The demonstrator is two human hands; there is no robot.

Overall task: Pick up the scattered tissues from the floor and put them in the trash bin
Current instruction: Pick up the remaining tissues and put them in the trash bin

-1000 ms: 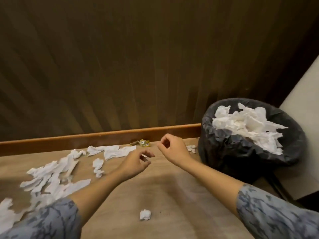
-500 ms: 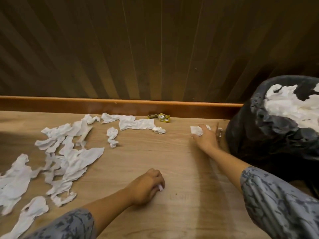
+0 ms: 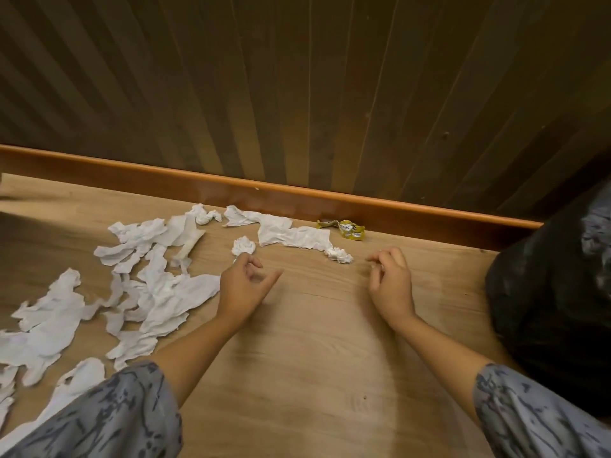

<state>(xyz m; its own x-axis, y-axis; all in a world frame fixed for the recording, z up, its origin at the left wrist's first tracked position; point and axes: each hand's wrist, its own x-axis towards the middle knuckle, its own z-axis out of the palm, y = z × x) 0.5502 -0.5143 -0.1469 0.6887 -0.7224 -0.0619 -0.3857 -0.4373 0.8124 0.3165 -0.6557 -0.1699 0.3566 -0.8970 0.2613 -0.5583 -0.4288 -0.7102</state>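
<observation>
White torn tissues [image 3: 158, 292] lie scattered over the left of the wooden floor. A long strip [image 3: 291, 234] lies near the baseboard, with a small crumpled ball [image 3: 243, 245] beside it. My left hand [image 3: 244, 285] hovers just below that ball with its fingers curled; a white bit shows at the fingertips. My right hand [image 3: 390, 279] is to the right of a small wad [image 3: 339, 254], its fingers curled round a white speck of tissue. The black-bagged trash bin [image 3: 545, 292] stands at the right edge with tissue [image 3: 595, 226] inside.
A yellow wrapper [image 3: 344, 228] lies against the orange baseboard [image 3: 264, 190]. Behind it rises a dark ribbed wall panel [image 3: 297, 94]. Bare wooden floor [image 3: 314, 358] stretches between my forearms.
My left hand lifted from the near floor, where a small tissue ball is gone, and moved up to the crumpled ball. My right hand drew back left from beside the bin; the scrap there is gone.
</observation>
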